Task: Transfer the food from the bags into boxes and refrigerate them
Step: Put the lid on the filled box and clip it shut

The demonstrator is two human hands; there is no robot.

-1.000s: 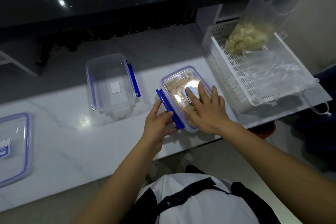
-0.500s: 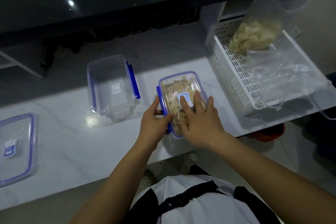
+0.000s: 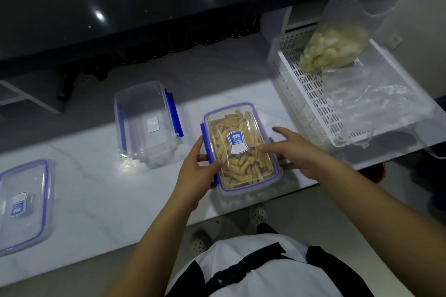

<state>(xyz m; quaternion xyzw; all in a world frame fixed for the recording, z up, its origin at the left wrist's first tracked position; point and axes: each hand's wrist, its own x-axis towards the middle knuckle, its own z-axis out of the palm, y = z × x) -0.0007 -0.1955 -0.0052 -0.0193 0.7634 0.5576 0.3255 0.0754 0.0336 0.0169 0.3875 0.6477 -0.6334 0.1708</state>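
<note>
- On the white table, near its front edge, stands a clear lidded food box filled with pale yellow food strips; a blue-and-white label sits on the middle of its lid.
- Left hand: grips the box's left long side, thumb curled over the blue side clasp, fingers clamped on that edge.
- Right hand: rests at the box's right long side; its fingers are held apart and fairly straight, one fingertip touching the lid near the label, another pointing away beyond the box's right edge. Whether the lower fingers hook under the box cannot be told.
- Left of the filled box, well apart from it, stands an empty clear box without a lid, with blue clasps hanging on both long sides.
- At the far left edge of the table lies a separate clear lid with a blue seal rim and a blue label.
- Right of the filled box, a white perforated plastic basket overhangs the table's right end.
- Inside the basket lies a crumpled, empty clear bag; at its far end stands a clear handled bag holding pale, lumpy food, its handles reaching upward.
- At the bottom of the view show the person's white top and dark straps.
</note>
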